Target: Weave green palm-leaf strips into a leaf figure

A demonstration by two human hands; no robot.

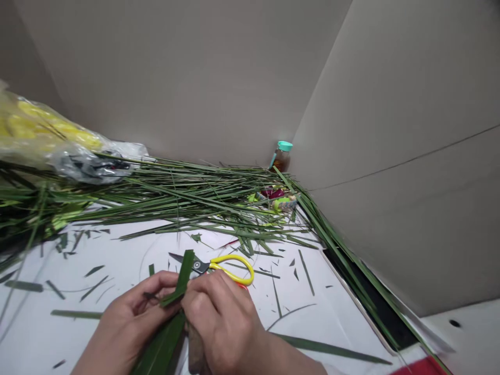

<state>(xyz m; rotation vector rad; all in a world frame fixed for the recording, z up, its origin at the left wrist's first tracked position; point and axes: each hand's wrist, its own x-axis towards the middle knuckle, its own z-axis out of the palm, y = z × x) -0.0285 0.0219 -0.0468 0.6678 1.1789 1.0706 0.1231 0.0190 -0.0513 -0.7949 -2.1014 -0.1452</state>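
My left hand (135, 320) pinches a folded green leaf strip (184, 273) between thumb and fingers. My right hand (228, 317) is closed on the same strip from the other side, with its fingers curled against it. A wider length of green leaf (164, 341) hangs below the fold towards the bottom edge. Under the right palm shows a brownish-grey piece (195, 351); its kind cannot be made out. Just beyond the hands lie scissors (230, 261) with yellow handles, blades pointing left. A bit of red shows under their lower handle, partly covered by my right hand.
Long green leaves (187, 192) lie heaped along the back wall. A clear plastic bag (97, 161) with yellow contents rests at the left. A jar (281, 156) with a turquoise lid stands in the corner. A dark tablet-like device (375, 297) lies right; leaf scraps litter the white surface.
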